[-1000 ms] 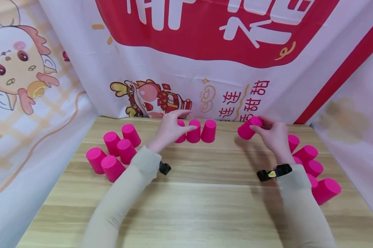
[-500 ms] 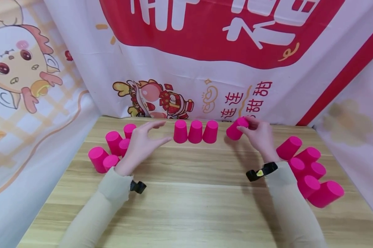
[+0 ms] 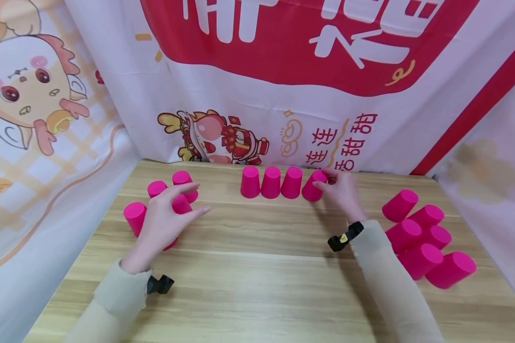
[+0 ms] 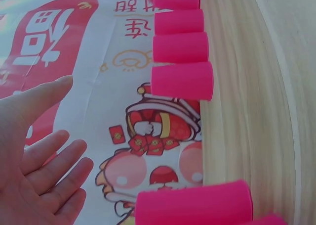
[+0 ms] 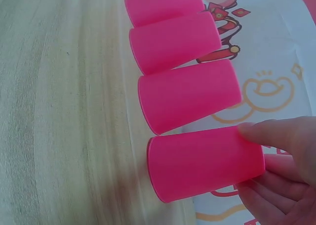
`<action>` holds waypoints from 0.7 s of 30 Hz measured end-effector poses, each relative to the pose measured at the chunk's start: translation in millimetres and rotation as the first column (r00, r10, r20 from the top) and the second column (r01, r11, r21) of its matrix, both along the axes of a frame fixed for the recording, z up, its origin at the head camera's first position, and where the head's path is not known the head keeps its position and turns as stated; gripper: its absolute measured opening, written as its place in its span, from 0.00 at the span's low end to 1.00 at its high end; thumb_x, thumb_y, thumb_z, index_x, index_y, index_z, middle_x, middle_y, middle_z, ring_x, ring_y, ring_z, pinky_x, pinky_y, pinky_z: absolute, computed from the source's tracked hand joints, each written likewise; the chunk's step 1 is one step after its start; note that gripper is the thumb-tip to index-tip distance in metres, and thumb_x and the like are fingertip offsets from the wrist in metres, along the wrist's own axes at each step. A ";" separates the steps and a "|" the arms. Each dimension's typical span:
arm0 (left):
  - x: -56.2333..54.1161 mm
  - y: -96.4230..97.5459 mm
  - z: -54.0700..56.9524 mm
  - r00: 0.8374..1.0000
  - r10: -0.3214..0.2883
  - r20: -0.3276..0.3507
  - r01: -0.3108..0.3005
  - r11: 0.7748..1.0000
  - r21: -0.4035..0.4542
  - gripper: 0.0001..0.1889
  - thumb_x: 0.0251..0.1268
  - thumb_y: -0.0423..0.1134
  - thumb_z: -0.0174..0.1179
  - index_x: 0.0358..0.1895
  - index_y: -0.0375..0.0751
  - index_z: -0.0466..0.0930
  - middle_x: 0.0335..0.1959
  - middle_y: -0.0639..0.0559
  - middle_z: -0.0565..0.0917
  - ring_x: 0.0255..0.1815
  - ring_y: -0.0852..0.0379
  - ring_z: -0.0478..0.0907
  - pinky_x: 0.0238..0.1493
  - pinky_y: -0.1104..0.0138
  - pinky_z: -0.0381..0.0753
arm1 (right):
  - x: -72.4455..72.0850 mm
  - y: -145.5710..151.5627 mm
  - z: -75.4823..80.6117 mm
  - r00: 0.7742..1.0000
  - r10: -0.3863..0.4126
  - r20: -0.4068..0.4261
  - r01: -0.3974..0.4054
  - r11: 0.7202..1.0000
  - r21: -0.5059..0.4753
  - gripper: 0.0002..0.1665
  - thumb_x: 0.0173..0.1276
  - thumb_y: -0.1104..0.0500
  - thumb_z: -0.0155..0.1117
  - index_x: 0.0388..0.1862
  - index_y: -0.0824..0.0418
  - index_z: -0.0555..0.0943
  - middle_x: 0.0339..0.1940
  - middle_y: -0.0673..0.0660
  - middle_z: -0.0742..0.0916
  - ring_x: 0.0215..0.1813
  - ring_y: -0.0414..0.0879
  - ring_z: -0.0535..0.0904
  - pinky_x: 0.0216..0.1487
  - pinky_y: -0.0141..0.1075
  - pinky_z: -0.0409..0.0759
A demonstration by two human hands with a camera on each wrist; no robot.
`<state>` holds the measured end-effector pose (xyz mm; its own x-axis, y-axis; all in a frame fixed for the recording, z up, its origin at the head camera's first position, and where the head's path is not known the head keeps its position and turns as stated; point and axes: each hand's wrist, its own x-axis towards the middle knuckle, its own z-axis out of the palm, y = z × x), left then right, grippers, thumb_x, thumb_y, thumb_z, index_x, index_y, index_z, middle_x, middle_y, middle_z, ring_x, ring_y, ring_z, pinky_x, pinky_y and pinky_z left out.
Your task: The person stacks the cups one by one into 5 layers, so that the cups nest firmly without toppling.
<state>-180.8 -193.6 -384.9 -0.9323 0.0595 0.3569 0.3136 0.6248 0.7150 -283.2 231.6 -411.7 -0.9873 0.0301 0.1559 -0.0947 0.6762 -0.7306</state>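
Observation:
At the right end of a row by the back wall, my right hand holds an upside-down pink cup near its narrow end, thumb on one side and fingers on the other. This cup leans slightly, its rim close to the table. Beside it three matching upside-down cups stand in line. My left hand is raised over the left group of pink cups, partly hiding them. Its thumb and fingers are spread, with nothing between them, as the left wrist view shows too.
Several more upside-down pink cups stand bunched on the right of the wooden table. A printed cloth hangs right behind the row, and more cloth closes off the left side.
My right hand has brought its cup leftward and down to the end of the row. My left hand has left the row and moved left and nearer, over the left cups.

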 end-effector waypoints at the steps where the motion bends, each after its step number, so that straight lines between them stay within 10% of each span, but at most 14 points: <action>1: 2.7 -2.2 0.9 1.000 0.008 0.001 -0.008 1.000 -0.002 0.33 0.56 0.52 0.77 0.66 0.49 0.80 0.59 0.51 0.83 0.59 0.48 0.78 0.55 0.46 0.78 | -0.4 -0.4 -0.5 1.000 -0.001 0.005 0.001 1.000 -0.008 0.32 0.69 0.57 0.73 0.69 0.66 0.77 0.55 0.65 0.85 0.53 0.56 0.81 0.55 0.48 0.81; 8: 16.0 -20.8 -0.6 0.996 0.090 0.001 -0.090 0.995 -0.035 0.34 0.56 0.53 0.77 0.67 0.51 0.79 0.58 0.50 0.83 0.41 0.46 0.79 0.27 0.67 0.77 | -3.1 -3.7 -1.3 1.000 -0.012 -0.004 0.012 1.000 -0.010 0.30 0.69 0.57 0.73 0.67 0.67 0.78 0.53 0.64 0.86 0.53 0.55 0.81 0.56 0.48 0.81; 15: 26.3 -41.4 -9.1 0.981 0.163 0.109 -0.162 0.987 -0.020 0.37 0.57 0.58 0.74 0.70 0.51 0.76 0.60 0.48 0.80 0.58 0.45 0.74 0.48 0.50 0.79 | -3.0 -6.0 -4.1 1.000 0.006 0.007 -0.006 0.999 -0.039 0.30 0.69 0.57 0.73 0.68 0.65 0.78 0.55 0.63 0.86 0.54 0.55 0.81 0.57 0.48 0.81; 21: 30.7 -53.7 -16.6 0.973 0.184 0.141 -0.178 0.982 -0.056 0.38 0.58 0.57 0.74 0.71 0.48 0.75 0.62 0.43 0.79 0.60 0.41 0.74 0.46 0.59 0.81 | 2.3 3.1 0.2 1.000 -0.009 0.002 0.009 0.997 -0.073 0.36 0.68 0.53 0.73 0.72 0.63 0.75 0.68 0.63 0.79 0.66 0.59 0.75 0.66 0.51 0.74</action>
<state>-150.0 -247.3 -401.6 -0.9705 -0.1027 0.2181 0.0876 0.6925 0.7160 -280.9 234.7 -411.5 -0.9873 0.0500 0.1509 -0.0874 0.6221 -0.7781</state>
